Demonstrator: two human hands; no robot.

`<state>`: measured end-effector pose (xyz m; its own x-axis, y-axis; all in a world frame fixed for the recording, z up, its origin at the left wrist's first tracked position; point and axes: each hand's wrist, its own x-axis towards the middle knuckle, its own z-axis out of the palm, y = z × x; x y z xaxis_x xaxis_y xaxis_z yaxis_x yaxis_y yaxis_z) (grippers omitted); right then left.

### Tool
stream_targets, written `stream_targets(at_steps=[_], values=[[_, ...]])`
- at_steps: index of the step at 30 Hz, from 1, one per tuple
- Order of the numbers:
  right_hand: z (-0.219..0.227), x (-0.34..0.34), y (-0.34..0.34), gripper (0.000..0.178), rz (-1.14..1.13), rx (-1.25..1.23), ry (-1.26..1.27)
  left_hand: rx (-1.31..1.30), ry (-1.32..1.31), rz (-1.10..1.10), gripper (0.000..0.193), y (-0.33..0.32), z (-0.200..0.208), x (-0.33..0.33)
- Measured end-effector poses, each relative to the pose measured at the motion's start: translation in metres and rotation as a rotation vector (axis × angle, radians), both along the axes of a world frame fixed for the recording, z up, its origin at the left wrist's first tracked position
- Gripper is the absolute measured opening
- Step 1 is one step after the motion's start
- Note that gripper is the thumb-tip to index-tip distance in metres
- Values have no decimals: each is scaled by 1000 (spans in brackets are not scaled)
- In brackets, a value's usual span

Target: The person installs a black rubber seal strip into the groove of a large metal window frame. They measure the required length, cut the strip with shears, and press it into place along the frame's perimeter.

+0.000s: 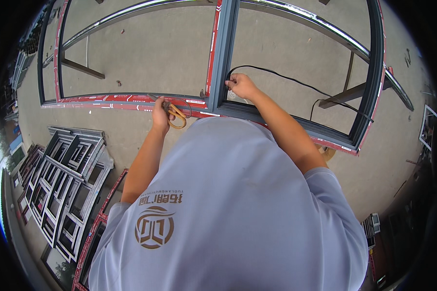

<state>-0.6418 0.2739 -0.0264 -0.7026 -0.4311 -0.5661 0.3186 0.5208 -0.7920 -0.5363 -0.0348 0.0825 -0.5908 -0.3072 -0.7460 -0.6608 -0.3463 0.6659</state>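
Observation:
A large dark grey window frame (pixel 222 53), partly covered in red protective film, lies in front of me. My left hand (pixel 160 115) is closed around a pair of scissors (pixel 178 118) with yellow-orange handles, at the frame's near bar. The blades point away over the red film. At the inner corner beside the middle bar, my right hand (pixel 242 86) pinches a thin black rubber strip (pixel 289 77). From those fingers the strip arcs rightward across the opening and over the frame's right side. Its pinched end is hidden by my fingers.
Metal support rails (pixel 320 23) run beneath the frame, with legs on the concrete floor (pixel 165 48). A stack of window frames (pixel 68 179) lies at the left, near another red-filmed frame (pixel 99 223). A white frame (pixel 427 127) lies at the far right.

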Motion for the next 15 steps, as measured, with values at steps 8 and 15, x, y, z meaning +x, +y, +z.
stream_targets(at_steps=[8, 15], values=[[-4, 11, 1, 23, -16, -137, -84, -12, -34, 2, 31, 0, 0, 0], [-10, 26, 13, 39, -33, -197, -175, 0, -35, 44, 31, -6, -5, 3]])
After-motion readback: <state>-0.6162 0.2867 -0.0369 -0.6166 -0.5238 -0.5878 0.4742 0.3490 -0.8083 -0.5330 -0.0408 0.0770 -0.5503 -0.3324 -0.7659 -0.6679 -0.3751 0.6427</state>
